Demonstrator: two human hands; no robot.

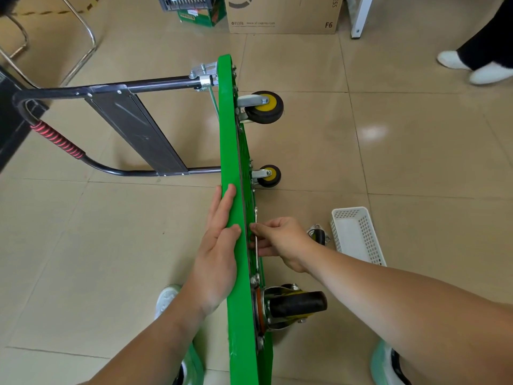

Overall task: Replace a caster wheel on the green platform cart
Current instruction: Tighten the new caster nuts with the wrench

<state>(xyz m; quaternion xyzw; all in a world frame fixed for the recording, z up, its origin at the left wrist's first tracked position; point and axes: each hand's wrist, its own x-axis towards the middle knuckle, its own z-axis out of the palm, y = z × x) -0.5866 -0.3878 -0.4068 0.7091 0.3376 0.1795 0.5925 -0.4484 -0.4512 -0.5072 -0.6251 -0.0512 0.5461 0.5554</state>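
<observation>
1. Green platform cart stands on its long edge on the tiled floor, deck facing left, underside w/ wheels facing right.
2. Black folding handle sticks out left from the far end, red wrap on its bar.
3. Left hand lies flat vs. the deck's top edge, grip released, fingers straight, palm pressing on the green rim.
4. Right hand is on the underside, grip pinched on a thin silver wrench that lies along the underside; wrench head not clearly visible.
5. Near the person, a black caster is mounted on the underside, w/ orange ring at its plate.
6. Two yellow-hub wheels farther up: far wheel and mid wheel, both mounted.
7. Loose caster lies on the floor just right of the right hand, partly hidden behind it.
8. White perforated basket sits on the floor just right of the loose caster.
9. Cardboard box at far end of the floor; another person's white shoes at far right.
</observation>
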